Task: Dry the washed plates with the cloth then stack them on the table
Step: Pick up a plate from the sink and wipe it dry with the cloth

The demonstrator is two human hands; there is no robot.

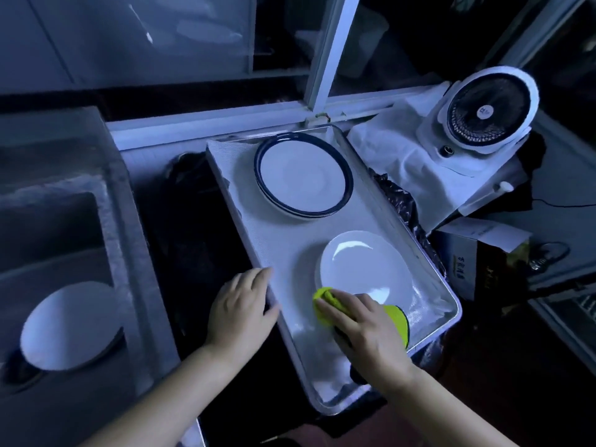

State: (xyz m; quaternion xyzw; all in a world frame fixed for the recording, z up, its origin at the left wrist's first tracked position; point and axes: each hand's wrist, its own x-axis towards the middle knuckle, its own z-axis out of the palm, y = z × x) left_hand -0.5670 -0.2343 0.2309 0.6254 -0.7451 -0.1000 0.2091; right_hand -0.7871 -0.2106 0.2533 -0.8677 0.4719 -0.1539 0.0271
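Insp. note, head view: the steel tray (277, 240) is sitting on the worktop w/ two stacks in it. Blue-rimmed plates (303, 175) are lying at the far end, plain white plates (364, 269) at the near end, the stacks apart. R hand (364, 327) is lying over the yellow-green cloth (324, 301), which is bunching at the near edge of the white stack and touching it. Fingers are spreading across the cloth, thumb hidden, so cannot tell whether it is gripping or only pressing. Judged: it is taking up the cloth to begin wiping the top white plate. L hand (240, 304) is resting on the tray's left rim, fingers relaxed and holding nothing, prob. steadying the tray against sliding. A round white item (69, 327) is lying face-down in the sink (64, 221) at left; plate or bowl not determinable. A small fan (490, 111) is standing to the right, clear of the work. Dry or wet stacks: lighting too dim to say.
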